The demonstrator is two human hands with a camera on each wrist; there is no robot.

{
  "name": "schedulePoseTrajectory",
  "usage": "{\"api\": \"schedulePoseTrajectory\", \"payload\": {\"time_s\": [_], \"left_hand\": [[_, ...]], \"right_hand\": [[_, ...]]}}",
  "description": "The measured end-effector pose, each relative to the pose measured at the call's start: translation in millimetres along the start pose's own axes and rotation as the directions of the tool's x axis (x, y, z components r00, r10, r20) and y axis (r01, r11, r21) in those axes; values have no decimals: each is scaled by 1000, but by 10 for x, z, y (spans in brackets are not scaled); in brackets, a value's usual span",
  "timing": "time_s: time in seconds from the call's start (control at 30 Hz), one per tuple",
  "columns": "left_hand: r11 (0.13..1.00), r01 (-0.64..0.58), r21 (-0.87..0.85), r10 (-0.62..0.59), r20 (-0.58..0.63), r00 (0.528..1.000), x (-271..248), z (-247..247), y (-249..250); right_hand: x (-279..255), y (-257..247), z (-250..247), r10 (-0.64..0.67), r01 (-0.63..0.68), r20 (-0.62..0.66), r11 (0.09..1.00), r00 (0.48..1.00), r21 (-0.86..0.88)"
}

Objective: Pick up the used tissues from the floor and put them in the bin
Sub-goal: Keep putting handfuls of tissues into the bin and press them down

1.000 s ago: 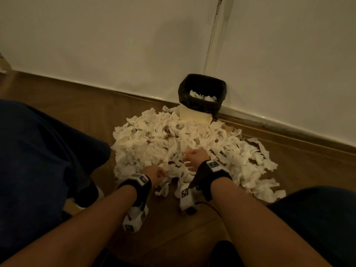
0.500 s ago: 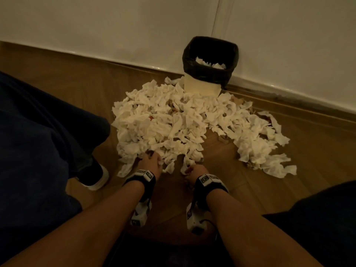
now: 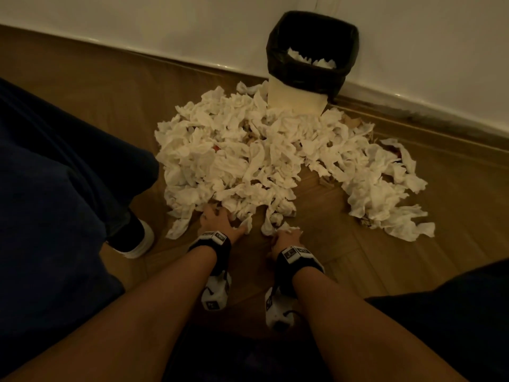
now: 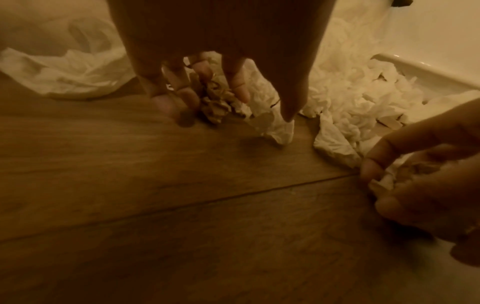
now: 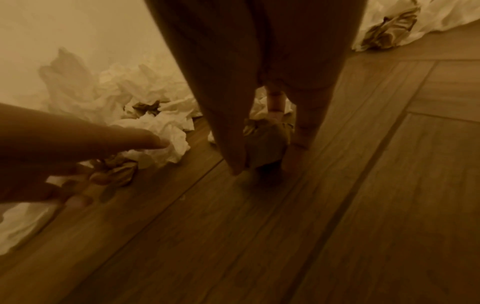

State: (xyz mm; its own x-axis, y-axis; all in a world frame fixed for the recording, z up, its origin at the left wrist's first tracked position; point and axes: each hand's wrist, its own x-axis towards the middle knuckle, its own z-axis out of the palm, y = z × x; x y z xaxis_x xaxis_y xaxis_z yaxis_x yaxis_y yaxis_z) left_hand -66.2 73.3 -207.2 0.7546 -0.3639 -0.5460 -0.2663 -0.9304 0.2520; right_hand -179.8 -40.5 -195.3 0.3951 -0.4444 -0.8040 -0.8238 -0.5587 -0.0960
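Note:
A wide heap of crumpled white tissues (image 3: 234,150) covers the wooden floor in front of the bin (image 3: 312,75). The bin stands against the wall, lined with a black bag, with a few tissues inside. My left hand (image 3: 217,219) is at the heap's near edge. Its fingers (image 4: 239,90) are spread, tips down around a brown crumpled tissue (image 4: 215,102), and its thumb is splayed aside. My right hand (image 3: 286,235) is just right of it, low over the floor, and grips a brownish tissue wad (image 5: 265,144) between thumb and curled fingers.
My dark-trousered legs flank the work area, and a dark shoe (image 3: 135,238) sits left of the heap. A looser spread of tissues (image 3: 385,194) trails to the right. The white skirting and wall (image 3: 165,28) run behind the bin. Bare floorboards (image 3: 358,257) lie near my wrists.
Both hands have drawn back from the middle of the heap to its near edge. The view has tilted down, so the bin sits higher in frame. My right hand now holds a wad.

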Motion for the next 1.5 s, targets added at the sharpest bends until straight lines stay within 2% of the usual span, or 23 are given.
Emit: {"api": "schedulePoseTrajectory", "payload": {"time_s": [0.13, 0.23, 0.3, 0.4, 0.47, 0.6, 0.73, 0.87, 0.97, 1.03, 1.1, 1.17, 1.3, 1.43, 1.5], "left_hand": [[1000, -5, -11, 5, 10, 1000, -15, -44, 27], [998, -17, 55, 20, -63, 998, -15, -54, 4], [996, -18, 88, 24, -71, 997, -15, -71, -15], [988, -27, 151, 29, -11, 1000, -36, -116, -23], [996, 8, 89, -5, -28, 1000, -11, -129, -58], [1000, 15, -7, -16, -155, 988, -17, -107, -139], [999, -31, -31, 28, -112, 993, 94, -86, -202], [998, -56, 7, 57, -86, 995, 200, -55, -200], [998, -47, 28, 49, -62, 997, 214, -38, -193], [999, -16, 44, 19, -72, 997, 212, -42, -209], [998, 19, 52, -14, -95, 995, 202, -48, -216], [996, 32, 81, -21, -128, 992, 177, -67, -207], [1000, 13, 1, -13, -88, 996, 100, -192, -104], [990, -15, -141, 4, -78, 997, 16, -380, 27], [979, -62, -193, 47, -83, 995, -55, -471, 101]], "right_hand": [[-32, 7, -29, 6, -7, 24, 999, 1000, 43], [-65, 34, -54, 1, -5, 42, 996, 999, 86], [-63, 36, -58, -1, -2, 40, 998, 999, 61], [-37, 13, -55, -2, 3, 33, 999, 999, -38], [-19, 4, -38, -10, 12, 23, 996, 1000, -90], [12, -6, -1, -33, 33, 16, 998, 999, -53], [16, -8, -10, -31, 32, 16, 997, 999, -70], [20, -5, -13, -28, 29, 17, 999, 999, -19], [-15, -18, -55, -73, 72, -50, 997, 996, -30], [-27, -21, -76, -91, 94, -95, 995, 991, 29], [-44, -36, -76, -70, 81, -87, 989, 994, 124], [-64, -74, -83, -10, 35, -86, 953, 996, 302], [-109, -123, -191, -3, 58, -105, 853, 994, 519], [-197, -125, -345, -5, 66, -84, 667, 996, 743], [-270, -131, -434, -1, 104, -124, 553, 992, 827]]}}
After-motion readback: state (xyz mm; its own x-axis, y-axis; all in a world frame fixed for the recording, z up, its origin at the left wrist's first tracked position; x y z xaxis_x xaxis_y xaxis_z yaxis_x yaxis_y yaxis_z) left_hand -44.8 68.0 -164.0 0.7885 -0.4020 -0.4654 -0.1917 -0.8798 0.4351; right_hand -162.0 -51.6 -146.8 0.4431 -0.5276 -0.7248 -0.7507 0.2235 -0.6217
